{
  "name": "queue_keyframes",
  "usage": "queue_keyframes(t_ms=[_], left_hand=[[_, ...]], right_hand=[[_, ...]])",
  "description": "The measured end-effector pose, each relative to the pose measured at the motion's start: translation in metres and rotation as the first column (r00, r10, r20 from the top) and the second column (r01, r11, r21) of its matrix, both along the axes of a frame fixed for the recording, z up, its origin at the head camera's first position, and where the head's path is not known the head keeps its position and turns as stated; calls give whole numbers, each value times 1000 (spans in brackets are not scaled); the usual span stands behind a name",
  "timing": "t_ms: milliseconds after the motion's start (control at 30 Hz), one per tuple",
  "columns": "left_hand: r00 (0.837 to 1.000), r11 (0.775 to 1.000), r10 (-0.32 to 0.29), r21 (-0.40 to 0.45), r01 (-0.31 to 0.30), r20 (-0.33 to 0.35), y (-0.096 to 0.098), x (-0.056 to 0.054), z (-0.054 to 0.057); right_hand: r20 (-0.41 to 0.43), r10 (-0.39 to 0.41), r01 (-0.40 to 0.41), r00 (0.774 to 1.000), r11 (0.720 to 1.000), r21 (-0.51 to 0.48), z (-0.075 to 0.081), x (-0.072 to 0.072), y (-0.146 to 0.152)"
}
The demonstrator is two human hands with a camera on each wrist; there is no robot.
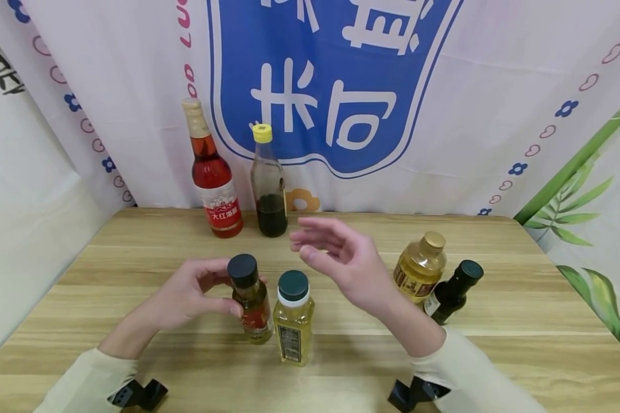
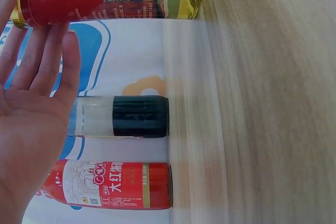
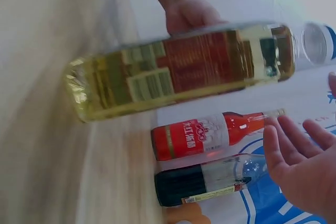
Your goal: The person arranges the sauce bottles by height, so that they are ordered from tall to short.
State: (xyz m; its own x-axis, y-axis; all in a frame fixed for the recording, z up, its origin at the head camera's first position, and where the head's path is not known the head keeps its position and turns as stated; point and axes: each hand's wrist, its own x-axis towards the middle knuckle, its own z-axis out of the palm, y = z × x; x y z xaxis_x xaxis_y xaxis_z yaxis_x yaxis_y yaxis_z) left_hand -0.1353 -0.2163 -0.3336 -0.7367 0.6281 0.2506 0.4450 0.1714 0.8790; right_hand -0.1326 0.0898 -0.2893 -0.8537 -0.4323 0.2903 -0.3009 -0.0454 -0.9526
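Black-capped bottle [image 1: 254, 310] of clear glass, its glossy red label showing an olive tree and "特级", is just beside a green-capped bottle [image 1: 293, 321] at the middle of the pale wood-grained table [image 1: 372, 367]. The left hand [image 1: 186, 295] holds it, thumb on one side and fingers reaching round behind; the right hand [image 1: 351, 269] hovers with relaxed, slightly parted fingers. Yellow liquid fills most of the squarish, transparent green-capped bottle, which has a white collar. Farther back stand a tall bottle of red liquid [image 1: 212, 169], labelled "大红浙醋", and a yellow-capped bottle [image 1: 270, 189], less than half full of something dark. Near the right forearm are a squat bottle of golden liquid [image 1: 422, 263] and a dark bottle [image 1: 450, 295]. Large white characters on blue mark the cloth backdrop [image 1: 475, 103].
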Motion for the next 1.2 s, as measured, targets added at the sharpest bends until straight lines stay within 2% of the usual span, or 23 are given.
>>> queue_keyframes(t_ms=[233, 467, 567, 867, 1200], left_hand=[[1000, 1000, 3, 3, -3, 14, 2, 0, 1], [1000, 1000, 17, -4, -17, 15, 4, -2, 0], [1000, 1000, 6, 2, -6, 12, 3, -3, 0], [1000, 1000, -5, 1, 5, 8, 3, -2, 0], [1000, 1000, 5, -8, -4, 8, 1, -1, 0]], right_hand=[[-54, 157, -156, 986, 987, 21, -16, 15, 12], [-123, 312, -304, 942, 950, 77, -29, 16, 23], [-133, 323, -309, 937, 944, 112, -31, 18, 23], [-161, 263, -227, 951, 951, 209, -33, 24, 16], [-262, 285, -222, 922, 943, 247, -33, 23, 16]])
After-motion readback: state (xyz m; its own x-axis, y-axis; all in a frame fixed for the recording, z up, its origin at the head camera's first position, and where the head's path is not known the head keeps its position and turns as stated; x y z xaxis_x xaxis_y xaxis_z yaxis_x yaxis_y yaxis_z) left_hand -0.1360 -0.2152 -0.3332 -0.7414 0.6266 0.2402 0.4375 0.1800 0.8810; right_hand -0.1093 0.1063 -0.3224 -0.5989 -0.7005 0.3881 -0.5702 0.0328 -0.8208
